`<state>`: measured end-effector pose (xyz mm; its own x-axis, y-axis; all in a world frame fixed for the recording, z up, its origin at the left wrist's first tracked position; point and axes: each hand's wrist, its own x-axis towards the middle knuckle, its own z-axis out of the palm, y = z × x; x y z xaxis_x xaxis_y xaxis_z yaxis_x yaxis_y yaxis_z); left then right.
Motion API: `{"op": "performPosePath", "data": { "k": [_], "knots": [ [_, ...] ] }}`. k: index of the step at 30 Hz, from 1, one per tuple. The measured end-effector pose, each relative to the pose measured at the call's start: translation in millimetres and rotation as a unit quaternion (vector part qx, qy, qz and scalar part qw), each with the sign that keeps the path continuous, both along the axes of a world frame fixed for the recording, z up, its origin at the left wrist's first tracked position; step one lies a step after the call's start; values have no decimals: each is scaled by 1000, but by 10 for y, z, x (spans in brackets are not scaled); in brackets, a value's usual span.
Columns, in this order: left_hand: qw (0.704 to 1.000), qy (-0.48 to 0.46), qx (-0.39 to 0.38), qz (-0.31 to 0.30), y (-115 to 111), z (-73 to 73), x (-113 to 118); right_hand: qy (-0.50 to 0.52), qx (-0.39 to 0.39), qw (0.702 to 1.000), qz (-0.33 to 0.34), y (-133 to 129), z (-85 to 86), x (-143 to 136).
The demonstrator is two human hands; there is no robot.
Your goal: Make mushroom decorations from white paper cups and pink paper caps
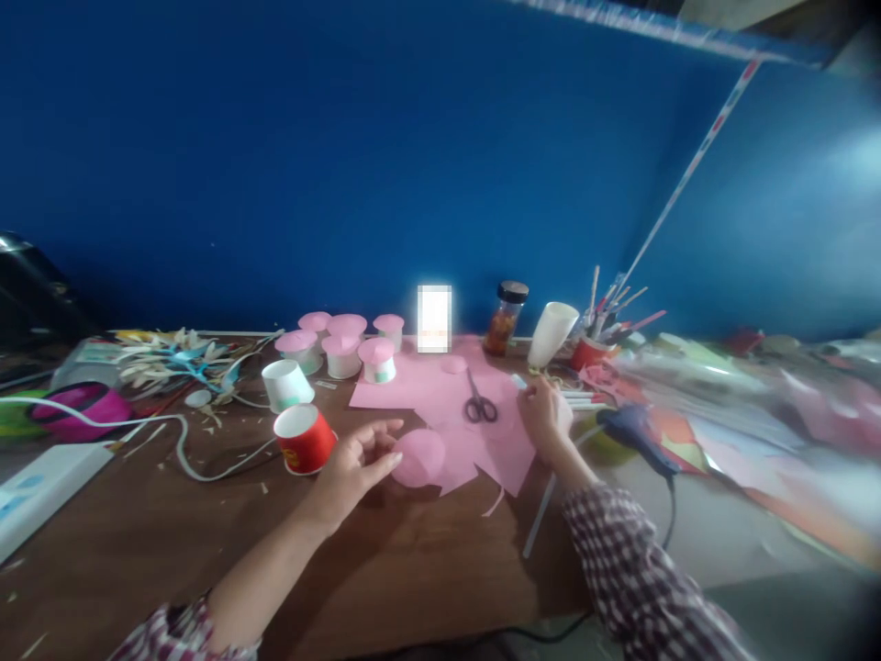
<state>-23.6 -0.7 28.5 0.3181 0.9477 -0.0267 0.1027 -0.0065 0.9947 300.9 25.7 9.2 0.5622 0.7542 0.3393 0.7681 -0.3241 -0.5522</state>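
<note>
My left hand rests on the brown table, fingers spread, its fingertips touching a round pink paper disc. A red paper cup lies on its side just left of that hand. My right hand reaches out past pink paper sheets and pinches a small pale object at its fingertips; what it is I cannot make out. Black scissors lie on the pink paper between my hands. A blue glue gun sits right of my right wrist.
Several pink-topped white cups stand at the back, a white cup lies tipped nearby. A jar, a leaning white cup and a red pot of sticks line the blue wall. White cable and clutter fill the left.
</note>
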Motion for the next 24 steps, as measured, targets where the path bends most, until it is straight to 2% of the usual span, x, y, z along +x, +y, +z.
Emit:
{"op": "performPosePath", "data": {
  "k": [4, 8, 11, 13, 17, 19, 21, 24],
  "knots": [
    [993, -108, -44, 32, 65, 48, 159, 1, -25, 1000, 12, -34, 4, -20],
    [979, -179, -85, 46, 166, 75, 336, 33, -7, 998, 51, -85, 91, -27],
    [968, -226, -104, 46, 244, 98, 454, 89, 26, 989, 112, -131, 203, -127],
    [962, -245, -112, 34, 278, 98, 516, 151, 29, 972, 178, -180, 275, -262],
    [955, -268, -122, 30, 290, 47, 579, 297, -13, 906, 302, -329, 352, -584],
    [952, -275, -132, 32, 278, 17, 579, 388, -39, 855, 340, -387, 348, -704],
    [949, -280, -144, 34, 265, -7, 567, 486, -59, 799, 349, -410, 323, -781],
    [940, -295, -167, 30, 238, -28, 551, 614, -55, 727, 303, -394, 267, -849]
  ]
}}
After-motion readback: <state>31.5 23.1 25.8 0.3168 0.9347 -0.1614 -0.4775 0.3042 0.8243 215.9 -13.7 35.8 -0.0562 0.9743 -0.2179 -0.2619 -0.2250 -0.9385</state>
